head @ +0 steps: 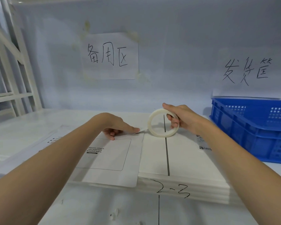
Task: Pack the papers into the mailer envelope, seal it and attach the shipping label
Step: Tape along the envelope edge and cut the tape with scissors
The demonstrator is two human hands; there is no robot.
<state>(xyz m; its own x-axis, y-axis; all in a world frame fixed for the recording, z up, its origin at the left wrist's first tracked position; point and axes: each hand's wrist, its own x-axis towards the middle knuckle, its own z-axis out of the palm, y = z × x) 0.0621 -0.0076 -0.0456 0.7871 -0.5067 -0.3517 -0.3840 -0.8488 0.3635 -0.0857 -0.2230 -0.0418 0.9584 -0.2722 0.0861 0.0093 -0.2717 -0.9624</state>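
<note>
A white mailer envelope [110, 161] lies flat on the table, printed with a rounded box and the words "Please attach sto express waybill here". My left hand [118, 127] presses its index finger on the envelope's far edge, pinning the free end of a tape strip [142, 130]. My right hand [178, 118] grips a white roll of tape [159, 125], held upright just right of that finger. The short strip runs from the roll to my fingertip. No papers or shipping label can be made out.
A stack of white mailers [185, 169] lies under and to the right of the envelope. A blue plastic crate [251, 127] stands at the right. Handwritten paper signs [110, 56] hang on the back wall. A white rack [11, 75] stands at the left.
</note>
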